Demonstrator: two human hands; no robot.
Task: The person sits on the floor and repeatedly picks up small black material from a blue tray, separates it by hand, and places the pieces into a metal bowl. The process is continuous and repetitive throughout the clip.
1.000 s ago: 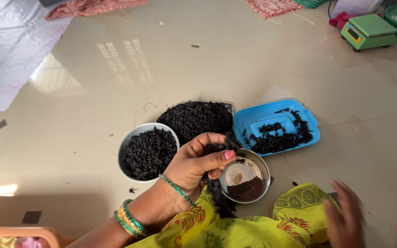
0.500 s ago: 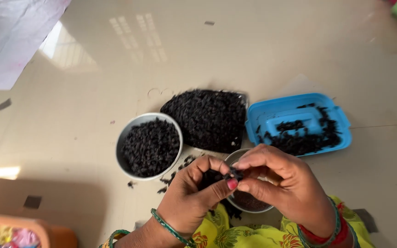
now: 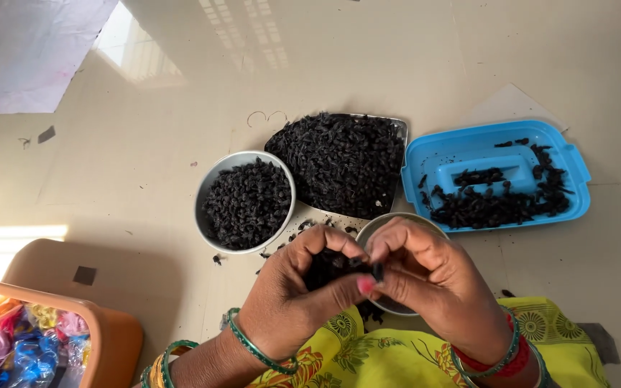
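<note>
My left hand (image 3: 303,294) and my right hand (image 3: 433,276) meet over a small steel bowl (image 3: 404,219), fingertips pinching a small black piece (image 3: 377,271) between them. The left palm cups more dark bits. Just beyond stands a round steel bowl (image 3: 206,194) full of small black pieces. A rectangular tray (image 3: 397,126) heaped with black dried material lies behind it. To the right rests a blue plastic lid (image 3: 454,154) with scattered black bits. Both wrists wear bangles.
An orange plastic tub (image 3: 109,334) holding colourful wrappers sits at the lower left. A white sheet (image 3: 23,50) lies at the top left on the glossy beige floor. Loose black crumbs lie between the bowls. Yellow patterned cloth (image 3: 397,359) covers my lap.
My right hand came in from the lower right and joined the left over the small bowl. The view dropped closer to the bowls. Both hands now pinch a black piece.
</note>
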